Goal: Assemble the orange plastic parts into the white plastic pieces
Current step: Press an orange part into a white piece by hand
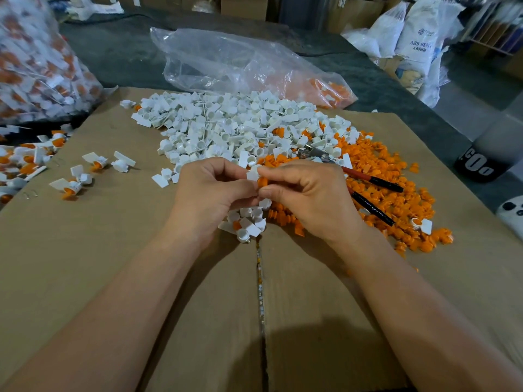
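Observation:
My left hand (209, 193) pinches a white plastic piece (252, 174) above the cardboard. Touching it from the right, my right hand (305, 193) pinches an orange plastic part (262, 182) against that piece. Behind the hands lies a heap of white pieces (226, 128). A heap of orange parts (396, 182) spreads to the right. A few white pieces and orange parts (249, 222) lie under my hands. Assembled white-and-orange pieces (85, 174) lie at the left.
A cardboard sheet (169, 278) covers the work surface. Pliers with red and black handles (373, 179) rest on the orange heap. A clear bag (240, 60) lies behind the heaps, and a full bag of assembled pieces (34, 66) stands at the far left.

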Motion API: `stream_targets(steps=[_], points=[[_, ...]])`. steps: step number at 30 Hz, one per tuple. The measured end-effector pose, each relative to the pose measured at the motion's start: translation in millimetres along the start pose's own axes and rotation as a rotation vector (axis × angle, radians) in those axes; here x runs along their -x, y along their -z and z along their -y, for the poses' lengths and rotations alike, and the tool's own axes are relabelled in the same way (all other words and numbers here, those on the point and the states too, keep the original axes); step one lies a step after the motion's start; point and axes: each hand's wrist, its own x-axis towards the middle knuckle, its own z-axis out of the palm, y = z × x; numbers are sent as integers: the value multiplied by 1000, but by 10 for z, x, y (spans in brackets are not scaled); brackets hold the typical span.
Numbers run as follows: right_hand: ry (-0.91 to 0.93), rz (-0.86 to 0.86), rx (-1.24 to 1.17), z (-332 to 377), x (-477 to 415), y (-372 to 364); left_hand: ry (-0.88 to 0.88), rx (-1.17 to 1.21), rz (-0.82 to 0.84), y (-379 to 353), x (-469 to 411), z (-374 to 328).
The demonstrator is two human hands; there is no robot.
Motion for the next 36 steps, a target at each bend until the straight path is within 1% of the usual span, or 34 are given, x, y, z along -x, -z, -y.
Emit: stream_targets(steps=[7, 9, 11, 16, 24, 31, 36], points=[[19, 13, -22, -12, 5, -13, 40, -14, -3, 7, -16, -2], [-33, -17, -112, -2, 10, -27, 56, 22, -10, 8, -22, -12], [-29, -37, -163, -2, 8, -40, 56, 28, -1, 13, -26, -23], [37, -47, -123, -38, 3, -40, 62, 14, 11, 21, -21, -39], [95, -34, -103, -53, 3, -37, 64, 28, 15, 20, -13, -36], [116, -41, -93, -56, -1, -27, 63, 52, 41, 20, -12, -23], [69, -48, -107, -47, 8, -38, 50, 34, 24, 20, -15, -27]])
